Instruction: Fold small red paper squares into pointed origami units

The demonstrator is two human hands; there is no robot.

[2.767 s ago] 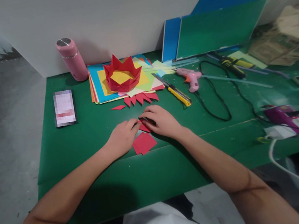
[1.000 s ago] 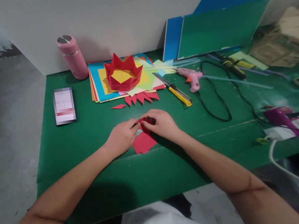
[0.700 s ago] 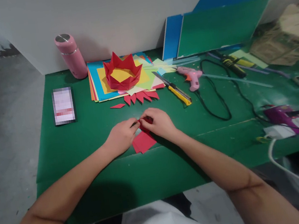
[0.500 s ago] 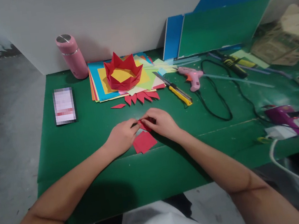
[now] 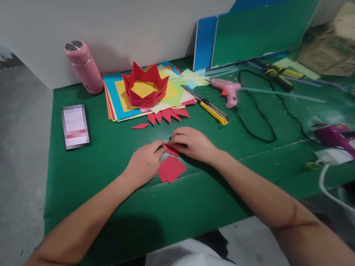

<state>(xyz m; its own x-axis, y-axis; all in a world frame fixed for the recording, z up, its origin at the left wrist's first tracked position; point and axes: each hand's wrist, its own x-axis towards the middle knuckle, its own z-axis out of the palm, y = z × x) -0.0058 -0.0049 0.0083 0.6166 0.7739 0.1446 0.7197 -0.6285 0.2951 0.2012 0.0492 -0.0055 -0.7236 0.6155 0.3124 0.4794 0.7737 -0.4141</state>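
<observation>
Between my hands is a small piece of red paper [image 5: 171, 150], partly hidden by my fingers. My left hand [image 5: 146, 160] pinches its left side, fingers pressed together. On the other side my right hand [image 5: 194, 144] is closed on the same paper, thumb and fingertips near its upper edge. Just below, a small stack of red paper squares [image 5: 172, 169] lies on the green table. Beyond my hands are several folded red paper pieces [image 5: 168, 116] in a row, with a single red diamond-shaped piece [image 5: 139, 126] to their left.
A red folded paper ring with points [image 5: 132, 96] sits on coloured paper sheets [image 5: 115, 109]. A pink bottle [image 5: 86, 71] and a phone with a blurred screen [image 5: 75, 126] are at left. Rightward lie a yellow utility knife [image 5: 214, 112], a pink glue gun [image 5: 230, 94] and its cord.
My right hand's fingers have shifted slightly on the red paper, showing more of its lower part. My left hand stays nearly in place.
</observation>
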